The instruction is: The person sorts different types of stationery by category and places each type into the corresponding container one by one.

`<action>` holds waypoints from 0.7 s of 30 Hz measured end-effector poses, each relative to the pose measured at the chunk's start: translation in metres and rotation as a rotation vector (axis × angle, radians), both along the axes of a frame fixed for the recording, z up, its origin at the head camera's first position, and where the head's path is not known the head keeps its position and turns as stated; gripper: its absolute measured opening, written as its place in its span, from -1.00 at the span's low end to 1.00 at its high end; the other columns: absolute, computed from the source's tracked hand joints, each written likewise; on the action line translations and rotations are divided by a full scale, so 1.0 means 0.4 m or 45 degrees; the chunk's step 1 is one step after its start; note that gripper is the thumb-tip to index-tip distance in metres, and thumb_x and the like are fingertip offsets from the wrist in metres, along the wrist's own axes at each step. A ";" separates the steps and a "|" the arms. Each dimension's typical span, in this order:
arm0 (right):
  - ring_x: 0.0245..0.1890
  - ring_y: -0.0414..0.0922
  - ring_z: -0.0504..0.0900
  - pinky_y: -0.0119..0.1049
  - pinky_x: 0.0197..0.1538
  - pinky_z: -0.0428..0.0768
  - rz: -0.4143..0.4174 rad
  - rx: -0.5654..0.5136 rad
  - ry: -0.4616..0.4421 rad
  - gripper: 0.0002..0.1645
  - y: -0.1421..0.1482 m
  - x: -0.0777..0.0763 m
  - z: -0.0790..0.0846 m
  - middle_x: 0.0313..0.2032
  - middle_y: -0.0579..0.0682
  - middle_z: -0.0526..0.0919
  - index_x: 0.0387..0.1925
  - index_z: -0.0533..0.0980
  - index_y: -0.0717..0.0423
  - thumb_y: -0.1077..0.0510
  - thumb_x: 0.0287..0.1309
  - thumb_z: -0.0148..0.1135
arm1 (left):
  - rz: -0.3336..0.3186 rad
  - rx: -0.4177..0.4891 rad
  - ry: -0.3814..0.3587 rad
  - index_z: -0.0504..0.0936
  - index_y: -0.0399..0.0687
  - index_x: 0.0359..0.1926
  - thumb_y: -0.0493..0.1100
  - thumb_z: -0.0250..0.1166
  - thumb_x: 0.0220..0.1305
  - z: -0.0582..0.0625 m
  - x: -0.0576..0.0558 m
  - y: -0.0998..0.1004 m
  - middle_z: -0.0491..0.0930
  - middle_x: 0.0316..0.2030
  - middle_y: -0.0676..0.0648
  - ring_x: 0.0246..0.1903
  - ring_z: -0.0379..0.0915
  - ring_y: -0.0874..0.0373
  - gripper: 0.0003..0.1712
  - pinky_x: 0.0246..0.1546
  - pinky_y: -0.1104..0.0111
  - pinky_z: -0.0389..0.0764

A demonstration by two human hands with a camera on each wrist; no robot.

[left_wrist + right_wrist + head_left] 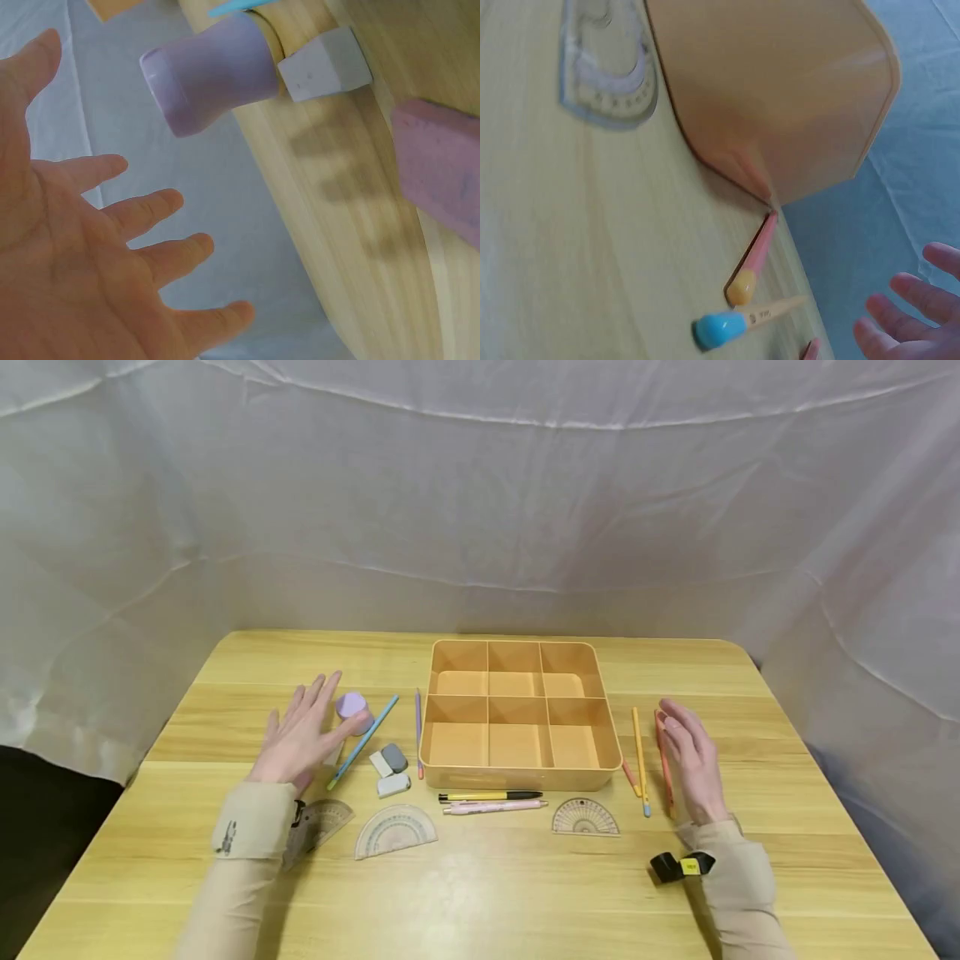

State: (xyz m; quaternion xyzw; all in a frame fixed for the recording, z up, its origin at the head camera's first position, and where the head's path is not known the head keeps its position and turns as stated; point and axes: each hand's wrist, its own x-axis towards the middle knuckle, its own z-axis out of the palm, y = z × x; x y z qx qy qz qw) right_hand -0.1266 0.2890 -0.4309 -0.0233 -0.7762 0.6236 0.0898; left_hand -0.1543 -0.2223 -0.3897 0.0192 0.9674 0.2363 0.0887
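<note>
Near the middle of the head view, a tan box (517, 778) with six parts sits on a wood table (480, 902). Toward the left, the left hand (296, 742) is wide open, with its fingers spread out. It holds nothing, and its thumb is near a purple thing (350, 702) and a blue pencil (363, 742). On the right side, the right hand (693, 764) is loosely bent, next to a red pencil (664, 760). I can't tell if they touch. A yellow pencil (640, 760) lies between that red pencil and the box. Below the box are a yellow pen (487, 796) and a pink pen (495, 807).

At the left of the left wrist view, the palm shows with all its fingers apart. The purple thing is at the upper middle, a pale block (326, 66) is beside it, and a pink block (439, 165) is at the right edge.

At the lower right of the right wrist view, the hand's fingers are slightly bent and grip nothing. The box wall fills the top middle, and a clear protractor (609, 64) is at the upper left.
</note>
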 end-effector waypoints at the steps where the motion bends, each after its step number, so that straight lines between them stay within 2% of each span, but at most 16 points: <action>1: 0.30 -0.32 0.40 -0.63 0.33 0.38 0.023 -0.079 0.012 -0.35 -0.001 0.000 0.001 0.33 -0.07 0.39 0.46 0.22 0.27 -0.03 0.55 -0.08 | -0.010 -0.003 -0.002 -0.32 0.19 0.63 0.57 -0.04 0.30 0.001 -0.003 0.000 -0.33 0.62 -0.22 0.56 -0.43 -0.40 0.14 0.39 -0.48 -0.38; 3: 0.29 -0.31 0.44 -0.58 0.33 0.42 0.068 -0.189 0.026 -0.34 -0.005 -0.001 0.005 0.30 -0.11 0.39 0.44 0.24 0.29 -0.04 0.54 -0.04 | -0.030 -0.008 -0.009 -0.28 0.16 0.63 0.54 -0.03 0.32 0.003 -0.009 0.000 -0.28 0.61 -0.25 0.56 -0.39 -0.40 0.12 0.40 -0.46 -0.36; 7: 0.22 -0.38 0.50 -0.58 0.28 0.47 0.153 -0.272 0.045 -0.36 -0.016 -0.007 0.006 0.25 -0.15 0.44 0.42 0.25 0.35 0.00 0.54 -0.03 | -0.083 -0.011 -0.011 -0.19 0.13 0.63 0.51 -0.02 0.36 0.004 -0.022 0.001 -0.17 0.60 -0.29 0.56 -0.26 -0.38 0.07 0.42 -0.45 -0.28; 10: 0.17 -0.46 0.52 -0.59 0.26 0.48 0.199 -0.251 0.008 -0.33 -0.035 -0.018 0.007 0.19 -0.26 0.46 0.43 0.16 0.44 0.05 0.54 -0.04 | -0.130 -0.008 -0.016 -0.10 0.04 0.62 0.46 -0.01 0.38 0.003 -0.038 0.003 -0.07 0.58 -0.32 0.54 -0.13 -0.39 0.03 0.43 -0.42 -0.14; 12: 0.18 -0.46 0.51 -0.64 0.23 0.47 0.204 -0.207 -0.041 -0.31 -0.056 -0.027 0.009 0.25 -0.16 0.45 0.45 0.13 0.43 0.08 0.53 -0.01 | -0.158 -0.006 -0.028 -0.05 -0.03 0.61 0.41 0.03 0.41 0.003 -0.048 0.005 -0.03 0.57 -0.33 0.51 -0.04 -0.41 0.00 0.41 -0.40 -0.01; 14: 0.26 -0.35 0.47 -0.69 0.20 0.44 0.204 -0.148 -0.098 -0.29 -0.078 -0.037 0.012 0.36 0.02 0.39 0.48 0.10 0.41 0.09 0.52 0.01 | -0.179 -0.007 -0.040 -0.02 -0.09 0.59 0.35 0.06 0.43 0.001 -0.057 0.006 0.01 0.55 -0.37 0.46 0.05 -0.44 -0.02 0.37 -0.39 0.13; 16: 0.40 -0.15 0.39 -0.68 0.24 0.41 0.202 -0.102 -0.150 -0.27 -0.100 -0.048 0.013 0.47 0.18 0.26 0.50 0.08 0.37 0.12 0.50 0.04 | -0.191 -0.005 -0.052 -0.01 -0.12 0.59 0.30 0.09 0.43 0.001 -0.065 0.006 0.03 0.53 -0.39 0.42 0.16 -0.44 -0.04 0.32 -0.37 0.25; 19: 0.53 0.10 0.20 -0.44 0.44 0.34 0.198 -0.037 -0.197 -0.24 -0.126 -0.064 0.012 0.54 0.26 0.11 0.53 0.04 0.32 0.14 0.48 0.06 | -0.215 0.012 -0.053 0.02 -0.18 0.57 0.25 0.13 0.43 0.002 -0.075 0.005 0.11 0.49 -0.44 0.32 0.31 -0.41 -0.05 0.21 -0.30 0.42; 21: 0.56 0.16 0.13 -0.22 0.54 0.24 0.184 -0.006 -0.204 -0.23 -0.138 -0.073 0.009 0.55 0.26 0.09 0.54 0.02 0.31 0.16 0.47 0.07 | -0.235 0.024 -0.054 0.06 -0.20 0.56 0.21 0.16 0.43 0.002 -0.080 0.004 0.15 0.47 -0.45 0.29 0.36 -0.39 -0.08 0.18 -0.25 0.47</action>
